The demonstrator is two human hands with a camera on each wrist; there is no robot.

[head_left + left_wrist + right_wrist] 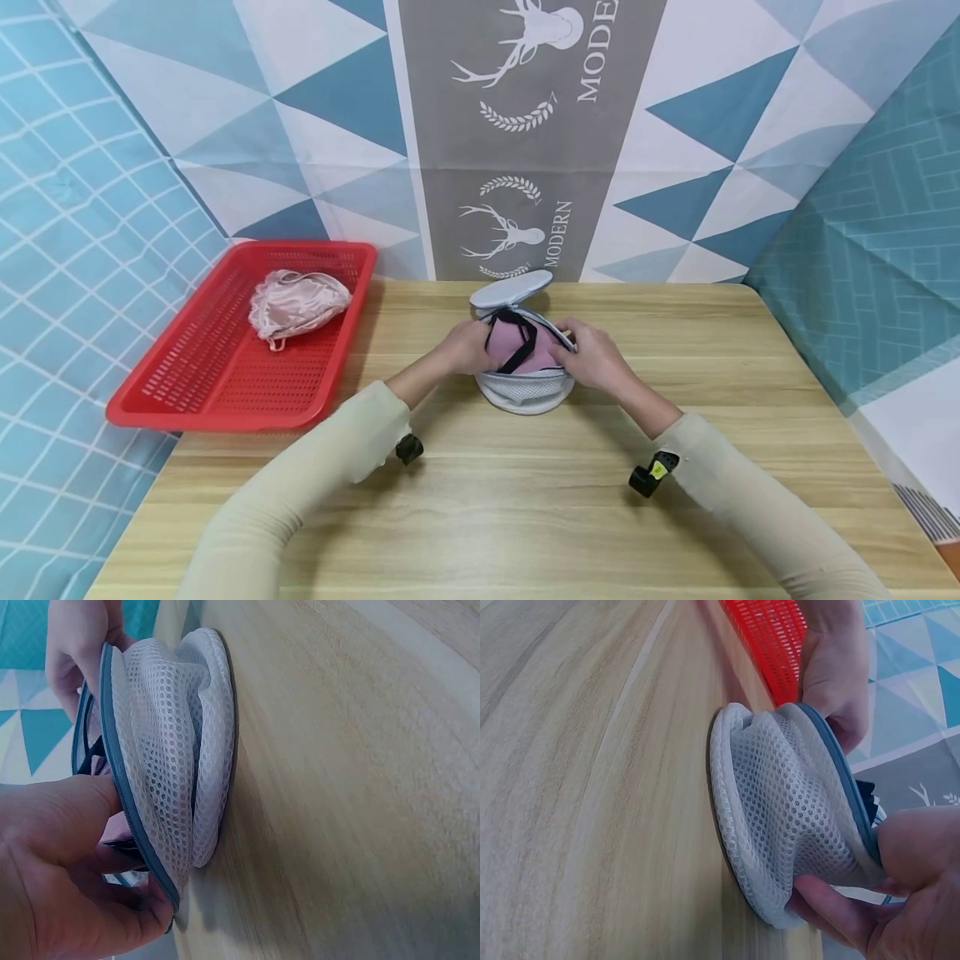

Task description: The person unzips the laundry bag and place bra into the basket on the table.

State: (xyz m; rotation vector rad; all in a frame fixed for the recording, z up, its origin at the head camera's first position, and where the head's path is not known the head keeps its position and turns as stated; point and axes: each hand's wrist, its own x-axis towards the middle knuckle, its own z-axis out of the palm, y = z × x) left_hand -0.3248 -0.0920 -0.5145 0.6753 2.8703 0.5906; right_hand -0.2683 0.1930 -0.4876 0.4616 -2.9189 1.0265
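Note:
A white mesh laundry bag (pixel 525 393) with a grey-blue zipper stands unzipped on the table, its round lid (pixel 512 289) tipped back. Inside sits a pink bra (pixel 513 337) with black straps, partly hidden by the bag's wall. My left hand (pixel 468 347) holds the bag's left rim; its thumb reaches over the zipper edge into the opening in the left wrist view. On the other side my right hand (pixel 590 354) grips the right rim, thumb at the zipper (pixel 847 787) and fingers against the mesh outside.
A red slotted basket (pixel 240 400) stands at the left of the wooden table (pixel 480 517), overhanging its edge. In it lies a pale pink, lace-edged bra (pixel 300 304). A patterned wall covering (pixel 352 150) rises behind the table.

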